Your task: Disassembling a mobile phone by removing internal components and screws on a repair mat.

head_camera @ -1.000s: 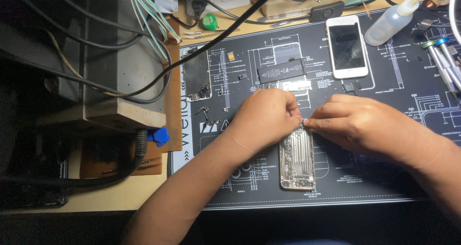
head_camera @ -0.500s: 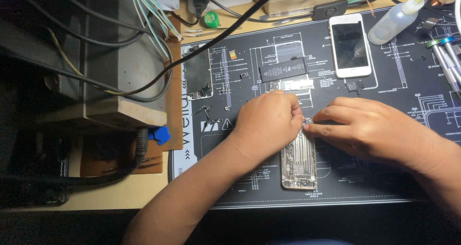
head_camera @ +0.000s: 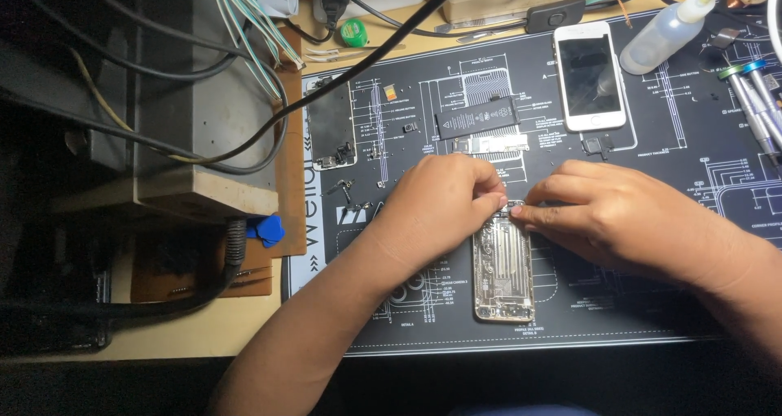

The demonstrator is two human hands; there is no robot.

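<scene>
While cables (head_camera: 204, 74) crowd the left, we note our left hand (head_camera: 444, 208) and right hand (head_camera: 619, 216) with fingertips pinched together at the gutted phone shell's (head_camera: 503, 269) top end, mid-mat (head_camera: 652, 302); battery (head_camera: 476, 121) and screen (head_camera: 331, 131) already out, reassembly pending.

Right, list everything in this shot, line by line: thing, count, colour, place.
work mat: one, black with white diagrams, across the bench
opened phone shell: one, gold and silver, mat centre, under both hands
white phone: one, dark screen, upper mat
battery: one, black, above the hands
screen part: one, black, mat's left edge
squeeze bottle: one, clear, top right
screwdrivers: several, metal, right edge
picks: blue, left of mat
cables: several, black, upper left
left hand: fingertips at shell's top
right hand: fingertips at shell's top
</scene>
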